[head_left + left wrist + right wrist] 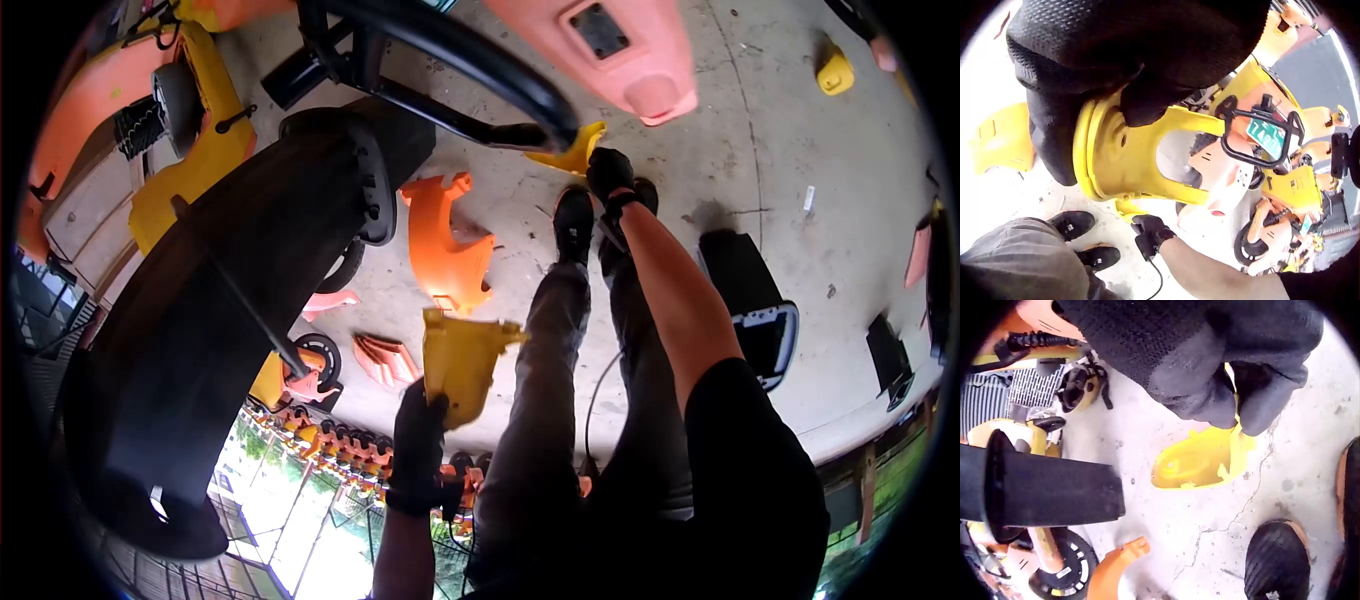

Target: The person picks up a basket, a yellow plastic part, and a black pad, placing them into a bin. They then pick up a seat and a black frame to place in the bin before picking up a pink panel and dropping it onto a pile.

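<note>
In the head view my gloved left hand [418,440] grips a yellow plastic panel [462,368] by its edge, in front of my left leg. The left wrist view shows this yellow panel [1116,165] curved, with a round rim and a wide cutout. My right arm reaches down past my legs, and the gloved right hand [609,174] pinches a smaller yellow shell-shaped cover [578,155] near my shoes. Seen in the right wrist view, that cover [1191,464] is hollow side up, its edge between thumb and fingers [1204,394]; the glove hides its upper end.
A black scooter seat [220,300] and black tube rack [470,60] fill the left and top. An orange panel [440,245] lies on the concrete floor [760,190]. Black parts [755,300] lie at the right, and a yellow piece [835,72] farther off. Several scooters stand behind.
</note>
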A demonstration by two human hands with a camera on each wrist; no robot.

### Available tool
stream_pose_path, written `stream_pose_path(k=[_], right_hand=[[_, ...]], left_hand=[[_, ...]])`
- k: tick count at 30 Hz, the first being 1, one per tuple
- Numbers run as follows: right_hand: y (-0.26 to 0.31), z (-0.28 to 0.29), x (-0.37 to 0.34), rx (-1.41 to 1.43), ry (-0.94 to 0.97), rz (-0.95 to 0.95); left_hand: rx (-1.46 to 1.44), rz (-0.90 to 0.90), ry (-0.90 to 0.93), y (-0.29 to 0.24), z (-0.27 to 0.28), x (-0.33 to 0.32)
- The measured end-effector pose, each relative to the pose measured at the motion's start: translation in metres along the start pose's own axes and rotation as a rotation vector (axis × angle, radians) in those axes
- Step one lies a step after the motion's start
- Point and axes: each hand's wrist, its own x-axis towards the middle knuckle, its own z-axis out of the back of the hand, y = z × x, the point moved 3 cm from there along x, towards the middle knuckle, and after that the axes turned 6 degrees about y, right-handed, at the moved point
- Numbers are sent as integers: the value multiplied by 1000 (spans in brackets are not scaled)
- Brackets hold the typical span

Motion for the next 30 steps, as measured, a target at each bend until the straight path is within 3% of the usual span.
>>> stream_pose_path(k=[2, 3, 4, 5, 7, 9, 11, 13, 15, 17, 19, 21, 23, 24, 27, 30], right_hand=[[-1, 39, -37, -72, -27, 63], [-12, 55, -51, -70, -23, 52], [-26, 70, -67, -21, -62, 164], [-30, 83, -88, 33, -103, 275], [-20, 156, -150, 422, -257, 163], [9, 242, -215, 489, -257, 4], [19, 292, -270, 445, -222, 51], [47, 344, -330, 323, -371, 288], [70, 384, -373, 321, -326, 433], [80, 407, -401, 220, -342, 512], [70, 408, -419, 210, -273, 507], [65, 424, -434, 177, -316, 545], [59, 433, -447, -32, -254, 623], [53, 438, -452, -62, -328, 614], [45, 464, -470, -122, -462, 582], [38, 486, -484, -14, -524, 458]], left_hand=[[-5, 1, 42, 0, 0, 5], [213, -99, 73, -11, -2, 6], [130, -183, 70, -15, -8, 9], [208, -139, 101, -27, -12, 9], [-47, -180, 204, -61, -34, 4], [11, -205, 263, -69, -41, 10], [25, -289, 343, -94, -59, -1], [41, -375, 429, -117, -79, -10], [255, -420, 571, -134, -100, -16], [302, -494, 639, -150, -121, -27], [250, -406, 828, -167, -144, -42], [307, -389, 856, -192, -167, -65], [347, -183, 1019, -214, -193, -97], [384, -278, 1128, -223, -205, -109], [434, -393, 1206, -234, -227, -127], [400, -375, 1282, -250, -249, -152]])
